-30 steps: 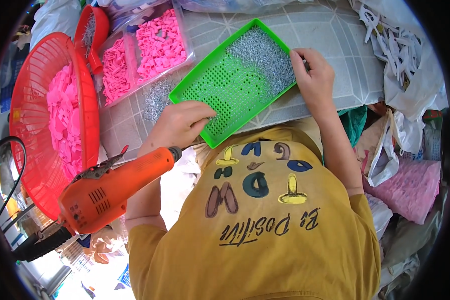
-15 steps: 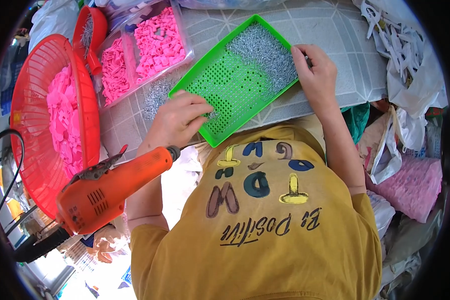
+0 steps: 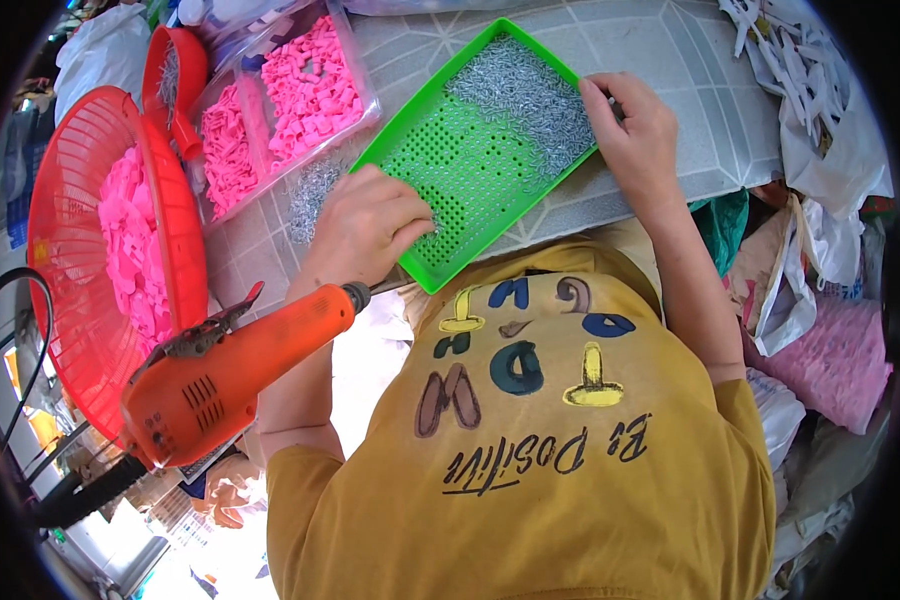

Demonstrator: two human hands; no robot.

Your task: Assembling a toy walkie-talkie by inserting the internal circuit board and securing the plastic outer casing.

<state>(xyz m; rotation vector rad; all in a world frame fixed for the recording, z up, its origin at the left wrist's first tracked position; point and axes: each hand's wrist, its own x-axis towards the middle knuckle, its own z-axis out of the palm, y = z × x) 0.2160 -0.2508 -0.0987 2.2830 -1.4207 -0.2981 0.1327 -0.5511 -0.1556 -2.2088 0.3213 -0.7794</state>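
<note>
On the tiled worktop (image 3: 690,110) lies a green tray (image 3: 460,170), tilted, its far end heaped with small metal pins (image 3: 525,85). Left hand (image 3: 365,225) fingers curl over its near edge; right hand (image 3: 635,130) fingers pinch the far corner. Beside it sits an orange drill (image 3: 230,370).

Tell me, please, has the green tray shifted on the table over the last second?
Yes. The green tray has slid slightly toward the pink pieces, gripped by the left hand and right hand.

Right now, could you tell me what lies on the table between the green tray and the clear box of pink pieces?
A small loose heap of silver pins lies there, by the left hand, as the head view shows.
</note>
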